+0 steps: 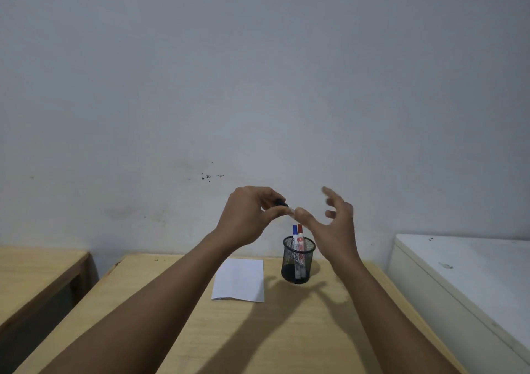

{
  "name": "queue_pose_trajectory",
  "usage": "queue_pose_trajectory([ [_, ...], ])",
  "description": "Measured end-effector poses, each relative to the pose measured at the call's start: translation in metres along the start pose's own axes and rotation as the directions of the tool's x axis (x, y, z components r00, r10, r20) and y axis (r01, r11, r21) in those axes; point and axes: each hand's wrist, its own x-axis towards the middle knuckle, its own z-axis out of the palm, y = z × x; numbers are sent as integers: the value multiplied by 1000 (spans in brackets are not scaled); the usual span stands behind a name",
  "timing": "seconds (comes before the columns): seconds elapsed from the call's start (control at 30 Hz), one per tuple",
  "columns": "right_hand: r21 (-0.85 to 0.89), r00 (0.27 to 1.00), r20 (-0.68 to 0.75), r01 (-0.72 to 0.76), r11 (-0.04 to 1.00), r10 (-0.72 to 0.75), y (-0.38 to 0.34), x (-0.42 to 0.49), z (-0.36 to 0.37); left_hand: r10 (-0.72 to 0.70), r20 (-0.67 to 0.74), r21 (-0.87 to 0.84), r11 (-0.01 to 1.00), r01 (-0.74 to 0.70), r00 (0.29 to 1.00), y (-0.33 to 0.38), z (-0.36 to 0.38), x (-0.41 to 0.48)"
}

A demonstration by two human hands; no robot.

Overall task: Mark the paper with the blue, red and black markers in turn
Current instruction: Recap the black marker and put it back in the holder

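A white sheet of paper (239,279) lies flat on the wooden table (258,330). Right of it stands a black mesh pen cup (298,260) holding the blue marker (295,231) and the red marker (300,231), both upright with caps on top. Both my hands are raised above the cup. My left hand (246,215) is closed around the black marker (281,203), of which only a dark end shows between the fingers. My right hand (329,224) is beside it, fingers spread, thumb tip close to the marker's end.
A second wooden table (34,276) stands to the left across a dark gap. A white cabinet top (464,273) sits to the right. A plain grey wall rises right behind the table.
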Motion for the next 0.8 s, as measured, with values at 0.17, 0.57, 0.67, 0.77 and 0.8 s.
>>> queue_pose_trajectory([
  [0.17,-220,950,237,254,942,-201,21,18,-5,-63,35,-54,996,65,997,0,28,19],
  [0.57,-375,963,254,185,908,-92,76,93,11,-213,472,488,871,-53,856,-78,102,11],
  [0.67,-418,962,267,166,893,-53,90,101,18,-211,501,523,847,-100,839,-91,114,8],
  [0.77,-514,966,257,155,844,-21,101,102,25,-211,506,526,844,-105,836,-99,124,7],
  [0.8,-548,966,257,159,821,-15,105,102,27,-209,503,523,846,-102,839,-102,126,7],
])
